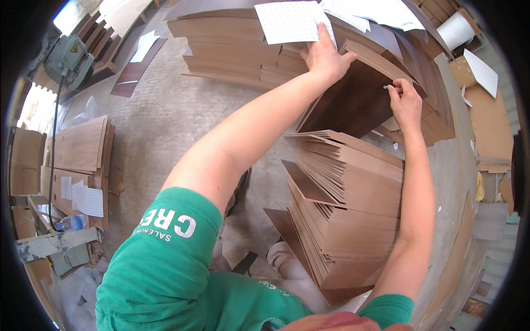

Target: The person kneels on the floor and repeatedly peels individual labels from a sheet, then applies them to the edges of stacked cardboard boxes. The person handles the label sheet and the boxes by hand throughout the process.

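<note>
My left hand (pixel 327 59) is at the top of a dark brown panel (pixel 350 99), its thumb stretched along the panel's edge. Between its fingers is the edge of a white sheet of small stickers (pixel 287 22), with one finger lying over it and others curled below. My right hand (pixel 406 102) pinches at the panel's right side, where a small pale round sticker (pixel 385 87) shows at the fingertips. The panel leans upright against more boards. Nearer to me, a fanned stack of brown panels (pixel 359 220) stands on the floor beneath my right forearm.
A tall stack of brown boards (pixel 226 49) stands behind, with papers (pixel 381 14) on its right part. To the left are leaning panels (pixel 80 146), a grey-green motor (pixel 69 58) with a black cable, and a bottle (pixel 72 223). Cardboard (pixel 490 124) lies at the right.
</note>
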Available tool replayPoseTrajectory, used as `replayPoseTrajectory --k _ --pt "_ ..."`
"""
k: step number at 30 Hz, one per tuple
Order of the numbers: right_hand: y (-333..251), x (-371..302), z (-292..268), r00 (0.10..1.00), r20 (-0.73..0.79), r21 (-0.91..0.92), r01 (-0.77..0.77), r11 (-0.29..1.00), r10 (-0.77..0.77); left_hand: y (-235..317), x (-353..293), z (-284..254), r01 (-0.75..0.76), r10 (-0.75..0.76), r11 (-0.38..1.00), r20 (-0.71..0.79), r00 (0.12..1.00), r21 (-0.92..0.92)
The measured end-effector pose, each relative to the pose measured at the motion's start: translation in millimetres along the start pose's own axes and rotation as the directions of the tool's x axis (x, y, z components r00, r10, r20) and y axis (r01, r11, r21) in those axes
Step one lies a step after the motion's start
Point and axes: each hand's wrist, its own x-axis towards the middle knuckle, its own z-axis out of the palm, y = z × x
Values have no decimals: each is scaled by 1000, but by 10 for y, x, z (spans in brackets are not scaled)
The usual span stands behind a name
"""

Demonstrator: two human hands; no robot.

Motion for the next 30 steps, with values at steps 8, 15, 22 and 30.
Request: replayPoseTrajectory --k 8,15,22,30 --pt "-62 88 -157 946 193 461 -322 827 261 248 -119 -108 115 -115 993 9 993 39" --pt "-318 7 -146 962 270 96 -68 993 40 302 -106 -175 192 -190 981 63 980 -23" --pt "-393 -40 -384 900 436 -85 68 994 -24 79 -82 -151 -58 56 998 -84 995 -18" --pt "-235 158 -71 961 273 -62 56 996 -37 -37 -5 171 -169 160 985 -206 965 -27"
